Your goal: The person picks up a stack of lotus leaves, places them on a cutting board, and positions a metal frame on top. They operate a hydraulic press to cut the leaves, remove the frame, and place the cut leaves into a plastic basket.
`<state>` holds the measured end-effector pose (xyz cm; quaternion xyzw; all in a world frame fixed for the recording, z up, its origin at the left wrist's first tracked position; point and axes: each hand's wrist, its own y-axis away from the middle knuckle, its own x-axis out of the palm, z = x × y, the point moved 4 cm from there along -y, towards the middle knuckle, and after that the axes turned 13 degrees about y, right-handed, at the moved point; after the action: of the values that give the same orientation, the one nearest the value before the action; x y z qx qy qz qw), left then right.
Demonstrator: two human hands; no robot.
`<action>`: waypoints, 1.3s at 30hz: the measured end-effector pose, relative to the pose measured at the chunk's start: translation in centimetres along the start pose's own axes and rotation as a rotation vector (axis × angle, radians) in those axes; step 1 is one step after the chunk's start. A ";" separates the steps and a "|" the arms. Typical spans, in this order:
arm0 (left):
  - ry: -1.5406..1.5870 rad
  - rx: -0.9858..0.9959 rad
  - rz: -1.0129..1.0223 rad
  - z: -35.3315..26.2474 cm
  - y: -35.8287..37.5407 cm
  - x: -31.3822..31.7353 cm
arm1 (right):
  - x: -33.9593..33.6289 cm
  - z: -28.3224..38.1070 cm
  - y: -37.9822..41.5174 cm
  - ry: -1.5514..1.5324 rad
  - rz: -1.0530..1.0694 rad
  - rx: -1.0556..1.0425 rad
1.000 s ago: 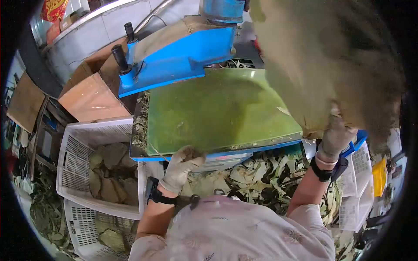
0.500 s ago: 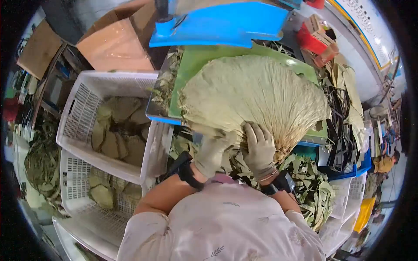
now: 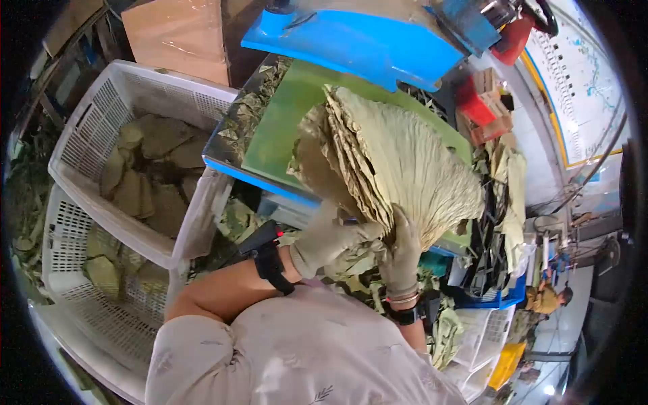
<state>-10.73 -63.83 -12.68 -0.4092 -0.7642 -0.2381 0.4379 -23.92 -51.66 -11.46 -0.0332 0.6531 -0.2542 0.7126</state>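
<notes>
Green and smooth, a flat rectangular cutting mat point(image 3: 280, 128) lies in the head view on a dark metal machine bed with a blue rim point(image 3: 253, 181). Across the mat's near right part stands a thick folded stack of pale, wrinkled dry leaves point(image 3: 412, 155), tilted, its layered edges facing left. The right hand point(image 3: 403, 250), in a whitish glove, has its fingers closed around the stack's lower fold; the left hand point(image 3: 331, 239), gloved alike, is half curled with fingertips at that fold, though whether it grips cannot be told.

Shredded leaf scraps point(image 3: 250, 115) line the bed's left edge. Over the mat's far edge reaches a bright blue metal machine arm point(image 3: 358, 44). Beyond the far left corner sits a brown cardboard box point(image 3: 175, 47); left of the near left corner, a white perforated plastic basket point(image 3: 125, 219) holds cut leaf pieces point(image 3: 162, 148). A blue plastic crate point(image 3: 503, 298) is near the near right corner. Farther right are a yellow-edged white wall board point(image 3: 567, 74) and a person in brown point(image 3: 545, 299).
</notes>
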 end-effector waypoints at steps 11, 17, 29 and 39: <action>-0.259 -0.033 -0.136 2.6 -1.5 -3.6 | 0.6 -1.3 -0.1 -0.185 -0.129 0.242; -0.473 0.022 -0.097 2.3 -0.9 -4.3 | 1.3 -2.2 0.0 -0.262 -0.035 0.375; -0.609 0.031 -0.222 3.3 -1.4 -6.6 | 1.5 -1.8 -0.2 -0.208 -0.103 0.359; -0.362 0.024 -0.162 3.8 -0.8 -6.9 | 2.8 -3.3 0.8 -0.175 -0.069 0.377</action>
<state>-11.28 -64.42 -20.54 -0.3773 -0.8636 -0.1863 0.2777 -26.79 -51.15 -14.81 0.0565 0.5281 -0.3924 0.7510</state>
